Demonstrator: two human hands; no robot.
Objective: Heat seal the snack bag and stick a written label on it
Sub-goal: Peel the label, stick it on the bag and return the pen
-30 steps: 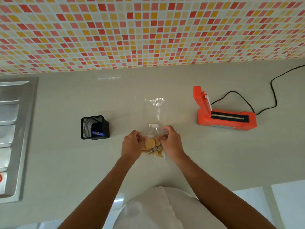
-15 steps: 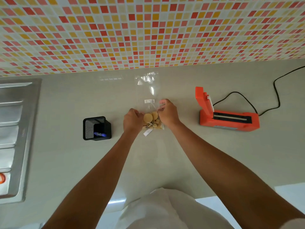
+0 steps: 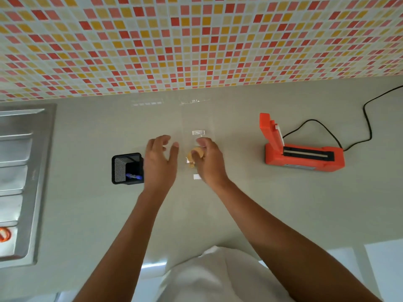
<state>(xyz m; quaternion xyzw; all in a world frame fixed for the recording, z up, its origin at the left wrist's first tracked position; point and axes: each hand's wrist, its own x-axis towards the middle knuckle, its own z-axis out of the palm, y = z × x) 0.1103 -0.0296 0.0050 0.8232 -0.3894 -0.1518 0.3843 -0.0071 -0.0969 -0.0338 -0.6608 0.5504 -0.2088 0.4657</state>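
One snack bag (image 3: 196, 120), one heat sealer (image 3: 305, 160), one pen holder (image 3: 122, 168), one blue pen (image 3: 134, 177), one loose white label (image 3: 197, 176).

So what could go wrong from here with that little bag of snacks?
The clear snack bag lies flat on the counter. If its top is unsealed, biscuits may slide out on the way to the orange heat sealer.
The small white label sits by the right hand and could be brushed away.
The sealer's lid stands open, so skin might touch a hot strip.
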